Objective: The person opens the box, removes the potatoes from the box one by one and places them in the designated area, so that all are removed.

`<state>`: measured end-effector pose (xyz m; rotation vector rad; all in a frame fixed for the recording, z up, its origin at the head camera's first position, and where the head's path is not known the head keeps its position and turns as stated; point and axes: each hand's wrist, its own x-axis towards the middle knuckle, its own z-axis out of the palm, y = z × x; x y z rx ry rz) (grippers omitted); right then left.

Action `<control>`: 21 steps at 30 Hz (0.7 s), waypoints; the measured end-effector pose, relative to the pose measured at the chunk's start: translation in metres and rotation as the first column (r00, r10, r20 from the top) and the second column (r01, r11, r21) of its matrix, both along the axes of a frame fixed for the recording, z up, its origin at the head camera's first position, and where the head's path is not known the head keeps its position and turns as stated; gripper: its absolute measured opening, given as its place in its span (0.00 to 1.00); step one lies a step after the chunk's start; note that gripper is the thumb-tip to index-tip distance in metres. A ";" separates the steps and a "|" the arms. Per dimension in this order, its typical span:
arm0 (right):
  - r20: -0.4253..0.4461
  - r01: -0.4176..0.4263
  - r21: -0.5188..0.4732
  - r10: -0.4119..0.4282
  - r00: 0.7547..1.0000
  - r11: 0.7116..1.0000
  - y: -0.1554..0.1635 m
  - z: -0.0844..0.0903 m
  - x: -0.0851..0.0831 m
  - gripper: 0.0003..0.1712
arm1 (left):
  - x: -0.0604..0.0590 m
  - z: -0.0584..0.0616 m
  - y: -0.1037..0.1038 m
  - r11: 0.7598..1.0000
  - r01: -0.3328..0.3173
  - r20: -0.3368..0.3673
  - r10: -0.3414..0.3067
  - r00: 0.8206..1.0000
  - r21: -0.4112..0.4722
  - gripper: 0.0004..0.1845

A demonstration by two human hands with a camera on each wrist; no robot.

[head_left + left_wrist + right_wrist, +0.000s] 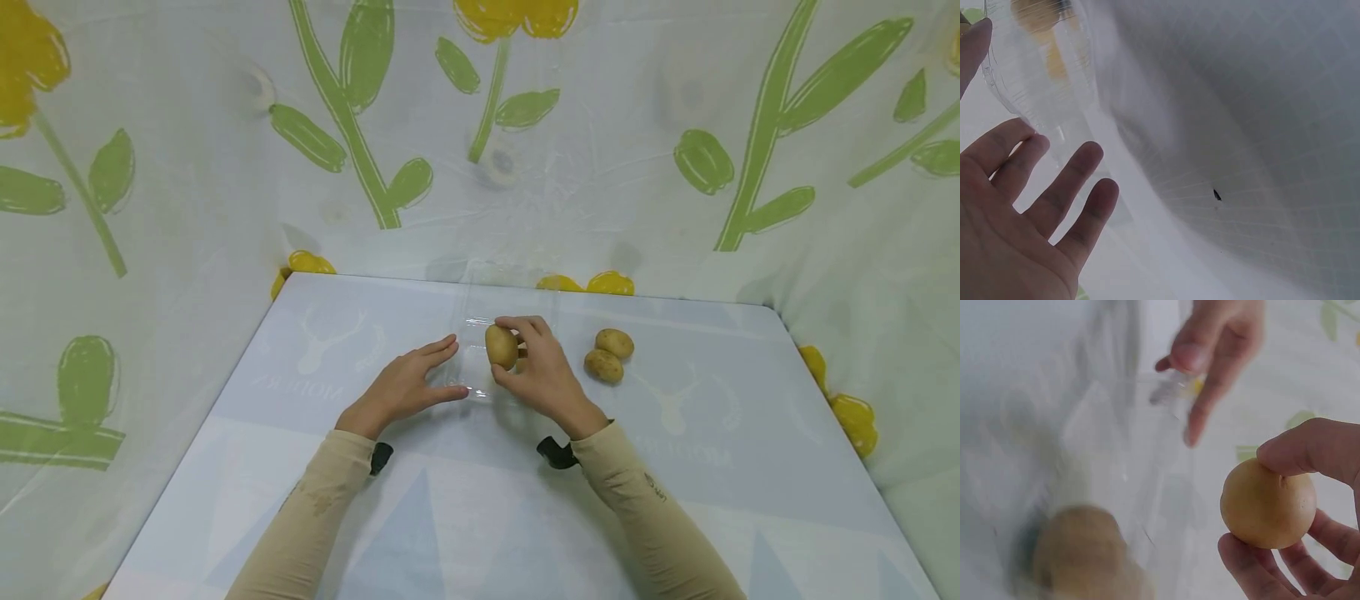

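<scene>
My right hand [546,375] pinches a yellow-brown potato [501,347] between thumb and fingertips, above a clear plastic container [468,375]. In the right wrist view that potato [1268,503] shows up close, held by the thumb and several fingers. My left hand [405,383] is at the container's left side, fingers spread; in the left wrist view its thumb and fingertips touch the clear wall [1007,94]. Part of another potato [521,365] shows behind the right fingers. A blurred potato [1088,553] appears at the lower left of the right wrist view.
Two potatoes [609,354] lie side by side on the table, right of the container. The pale patterned table [712,483] ends at a hanging sheet [615,167] printed with flowers and leaves. The container's see-through lid [510,292] stands up toward the back edge.
</scene>
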<state>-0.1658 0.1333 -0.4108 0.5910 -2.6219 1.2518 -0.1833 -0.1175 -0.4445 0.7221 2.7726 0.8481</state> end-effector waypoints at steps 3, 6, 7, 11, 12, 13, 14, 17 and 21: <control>-0.027 0.008 -0.030 -0.009 1.000 1.000 0.012 0.007 0.007 0.36 | 0.000 0.000 -0.001 1.000 0.004 -0.005 -0.004 1.000 -0.002 0.48; -0.081 0.011 -0.064 -0.016 0.997 0.998 0.025 0.014 0.014 0.37 | 0.000 0.000 -0.002 1.000 0.014 -0.019 -0.014 1.000 -0.002 0.48; -0.103 0.015 -0.071 -0.022 0.994 0.997 0.029 0.017 0.017 0.37 | 0.000 0.000 -0.002 1.000 0.018 -0.024 -0.018 1.000 -0.004 0.48; -0.181 0.045 -0.082 -0.059 0.982 0.996 0.046 0.027 0.026 0.39 | 0.000 0.001 -0.002 1.000 0.024 -0.027 -0.024 0.999 -0.014 0.48; -0.195 0.058 -0.081 -0.072 0.978 0.995 0.050 0.029 0.028 0.39 | 0.000 0.001 -0.001 1.000 0.026 -0.029 -0.026 0.999 -0.016 0.48; -0.203 0.071 -0.080 -0.086 0.975 0.994 0.054 0.032 0.030 0.39 | 0.000 0.001 -0.001 1.000 0.025 -0.027 -0.025 0.999 -0.015 0.48; -0.208 0.083 -0.081 -0.098 0.973 0.993 0.058 0.034 0.032 0.40 | 0.000 0.001 -0.001 1.000 0.024 -0.025 -0.024 0.999 -0.014 0.48; -0.209 0.115 -0.076 -0.129 0.969 0.990 0.069 0.037 0.036 0.40 | 0.000 0.001 -0.001 1.000 0.025 -0.030 -0.026 0.999 -0.010 0.48; -0.200 0.132 -0.076 -0.145 0.969 0.988 0.082 0.039 0.040 0.40 | 0.001 0.000 -0.001 1.000 0.023 -0.019 -0.023 1.000 -0.013 0.49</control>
